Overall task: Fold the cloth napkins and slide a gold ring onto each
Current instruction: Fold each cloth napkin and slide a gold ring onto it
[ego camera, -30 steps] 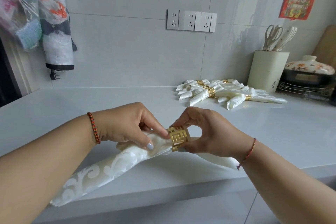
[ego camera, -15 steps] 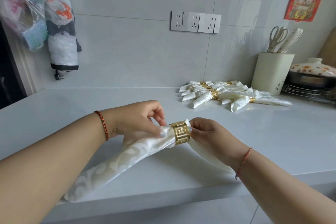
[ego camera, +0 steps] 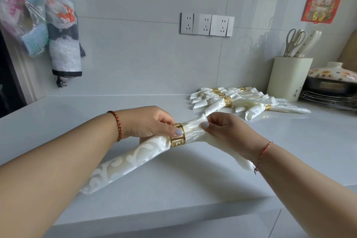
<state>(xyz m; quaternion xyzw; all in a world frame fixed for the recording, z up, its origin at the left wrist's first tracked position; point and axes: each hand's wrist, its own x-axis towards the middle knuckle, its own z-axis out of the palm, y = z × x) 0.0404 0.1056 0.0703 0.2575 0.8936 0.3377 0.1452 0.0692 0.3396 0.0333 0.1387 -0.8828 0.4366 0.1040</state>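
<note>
Above the worktop [ego camera: 193, 176], the left hand [ego camera: 146, 121] pinches the gold ring [ego camera: 177, 137] around the rolled napkin [ego camera: 135, 152]; the right hand [ego camera: 228, 131] fingers pinch the cloth beside it. A cream holder [ego camera: 287, 79] contains scissors [ego camera: 293, 41]; ringed napkins [ego camera: 237, 102] lie alongside.

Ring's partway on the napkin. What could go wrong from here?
1. The right hand pinches only the folded tip of the napkin past the gold ring; a slip there would likely let the fold spring back out.
2. The left hand holds the ring by its rim; pushed unevenly, the ring may bunch the satin.
3. The napkin's long tail hangs past the edge of the counter, so its weight could drag the roll loose.
</note>
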